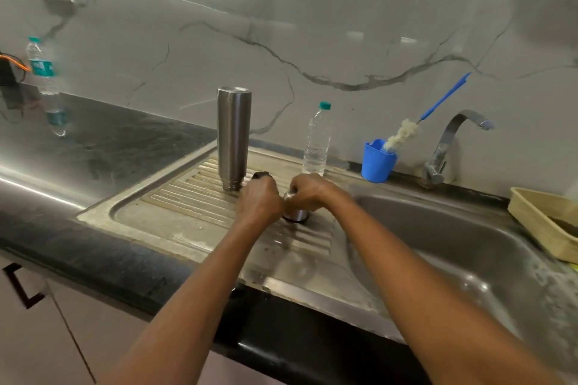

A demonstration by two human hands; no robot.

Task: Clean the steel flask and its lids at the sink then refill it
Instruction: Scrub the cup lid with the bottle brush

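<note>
Our hands are working close together over the drainboard (175, 206). The left hand (259, 201) is curling round a small dark lid (261, 175), of which only an edge is showing. The right hand (308, 194) is gripping the steel cap (298, 215) from above, and the cap is resting on the ridges. Just behind the left hand, the steel flask (234, 137) is standing upside down on the drainboard, mouth down, apparently draining. From this we are judging the body already washed and the lids the step in hand. The bottle brush (403, 134) is sitting in its blue cup (378, 162) beside the tap (450, 140), and we are seeing no water running. The refill is not yet done. We are guessing it could come from the plastic water bottle (317, 140) behind the right hand, once the flask is turned upright.
</note>
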